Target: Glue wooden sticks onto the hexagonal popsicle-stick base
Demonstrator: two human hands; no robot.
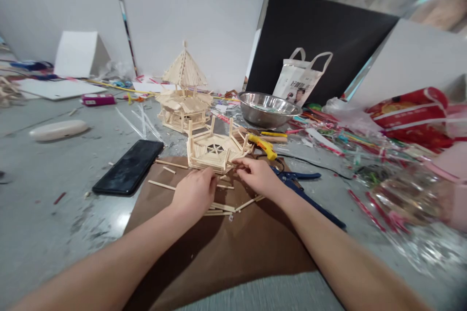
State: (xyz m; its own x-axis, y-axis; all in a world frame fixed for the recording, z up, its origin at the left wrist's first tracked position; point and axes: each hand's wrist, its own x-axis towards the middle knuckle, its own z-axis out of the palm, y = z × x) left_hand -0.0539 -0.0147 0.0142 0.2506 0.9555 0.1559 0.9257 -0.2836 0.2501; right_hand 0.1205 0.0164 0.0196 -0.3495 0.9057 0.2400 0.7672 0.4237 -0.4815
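Wooden, the frame (216, 157) could be cracking if we're overpressing. Our left hand (194, 193) and right hand (257, 175) are half-curling (hold unclear).

You can make out no word or number for certain. Before you, the white tote bag (292, 77) bears dark printed characters, too small and blurred to read. To your left, the purple box (104, 100) shows pale label patches, their marks equally illegible.
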